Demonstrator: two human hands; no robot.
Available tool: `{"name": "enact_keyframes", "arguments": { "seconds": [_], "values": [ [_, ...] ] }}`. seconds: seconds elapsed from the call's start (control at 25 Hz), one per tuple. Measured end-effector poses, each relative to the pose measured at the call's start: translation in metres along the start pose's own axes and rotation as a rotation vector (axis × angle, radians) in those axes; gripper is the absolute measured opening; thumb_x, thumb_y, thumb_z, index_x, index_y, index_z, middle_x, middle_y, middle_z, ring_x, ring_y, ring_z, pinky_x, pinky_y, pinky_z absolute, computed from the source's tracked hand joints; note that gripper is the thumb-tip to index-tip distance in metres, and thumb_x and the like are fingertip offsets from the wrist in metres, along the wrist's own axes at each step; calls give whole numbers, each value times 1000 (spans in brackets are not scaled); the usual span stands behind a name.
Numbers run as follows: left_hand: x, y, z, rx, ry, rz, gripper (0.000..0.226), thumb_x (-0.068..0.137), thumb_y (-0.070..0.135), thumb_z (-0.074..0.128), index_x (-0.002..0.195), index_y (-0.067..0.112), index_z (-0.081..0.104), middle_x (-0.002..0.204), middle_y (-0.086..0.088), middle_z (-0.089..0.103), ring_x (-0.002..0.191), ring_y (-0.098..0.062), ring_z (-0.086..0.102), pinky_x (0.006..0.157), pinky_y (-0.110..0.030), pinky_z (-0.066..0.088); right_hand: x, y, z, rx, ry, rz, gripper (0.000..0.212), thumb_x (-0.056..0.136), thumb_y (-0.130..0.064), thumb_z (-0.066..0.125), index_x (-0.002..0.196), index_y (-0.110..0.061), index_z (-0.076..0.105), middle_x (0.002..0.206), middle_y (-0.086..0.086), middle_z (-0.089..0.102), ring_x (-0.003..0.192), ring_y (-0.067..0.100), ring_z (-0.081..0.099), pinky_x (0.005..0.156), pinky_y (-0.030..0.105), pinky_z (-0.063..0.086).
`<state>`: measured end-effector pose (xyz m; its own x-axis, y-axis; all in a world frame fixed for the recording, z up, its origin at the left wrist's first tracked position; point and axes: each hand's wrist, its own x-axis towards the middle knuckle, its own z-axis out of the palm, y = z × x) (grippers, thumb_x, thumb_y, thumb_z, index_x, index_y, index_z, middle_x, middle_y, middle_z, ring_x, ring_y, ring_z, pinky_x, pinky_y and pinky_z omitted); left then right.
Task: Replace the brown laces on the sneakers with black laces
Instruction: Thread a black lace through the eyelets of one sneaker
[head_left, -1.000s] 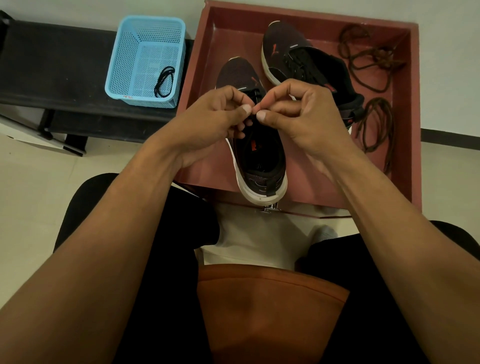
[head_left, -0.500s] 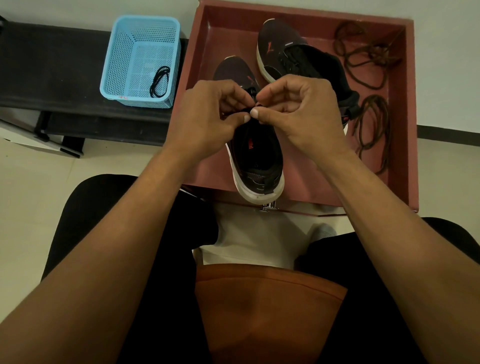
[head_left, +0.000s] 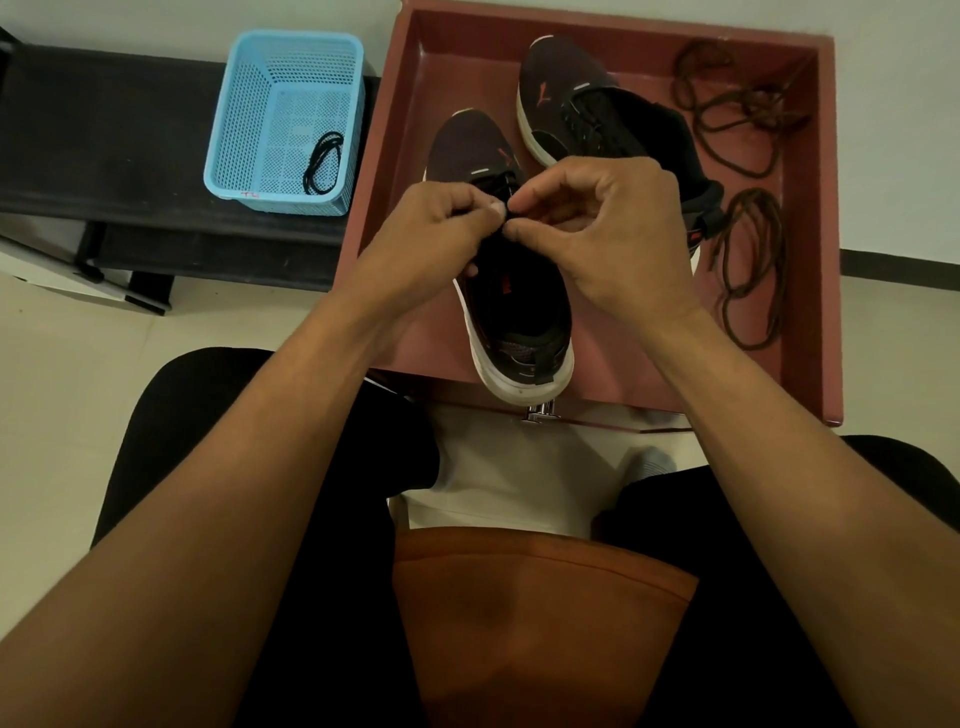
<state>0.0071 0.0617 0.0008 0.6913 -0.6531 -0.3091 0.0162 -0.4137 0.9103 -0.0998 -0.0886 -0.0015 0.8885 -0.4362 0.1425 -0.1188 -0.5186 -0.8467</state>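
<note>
The near sneaker (head_left: 519, 312) stood at the front edge of the red tray (head_left: 826, 208), and the far sneaker (head_left: 571, 104) behind it seemed already laced in black. Both brown laces (head_left: 748, 270) lay loose at the tray's right side, so the removing looked finished. A spare lace (head_left: 323, 163) waited in the blue basket (head_left: 283, 119) left of the tray. The left hand (head_left: 431, 234) and right hand (head_left: 608, 228) pinched what looked like the black lace (head_left: 506, 210) with curled fingers, at the same spot as before.

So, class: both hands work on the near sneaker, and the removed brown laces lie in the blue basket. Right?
No. The head view shows the brown laces in the red tray; the blue basket holds a black lace. The rest stands.
</note>
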Motion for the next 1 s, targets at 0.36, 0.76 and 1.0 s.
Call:
{"name": "enact_keyframes", "arguments": {
  "seconds": [0.36,0.76,1.0],
  "values": [
    [5,-1,4,-175,132,-166,20,97,17,67,77,14,69,59,7,57,59,-9,56,62,-28,49,1,0,1,-101,-35,22,10,87,-29,84,95,-24,79,84,-17,73,80,-3,72,79,15,58],
    [6,-7,4,234,235,-75,21,101,25,63,80,23,69,58,8,63,44,2,55,54,-19,44,0,-1,-22,-158,-192,135,4,93,-24,79,94,-23,76,80,-13,73,73,-4,72,74,8,55],
    [8,-11,4,258,264,-70,19,97,25,64,82,18,73,60,5,64,44,-1,52,57,-24,43,0,-1,-27,-134,-228,193,5,93,-21,80,91,-21,75,79,-8,74,71,-3,73,76,14,60]
  ]
}}
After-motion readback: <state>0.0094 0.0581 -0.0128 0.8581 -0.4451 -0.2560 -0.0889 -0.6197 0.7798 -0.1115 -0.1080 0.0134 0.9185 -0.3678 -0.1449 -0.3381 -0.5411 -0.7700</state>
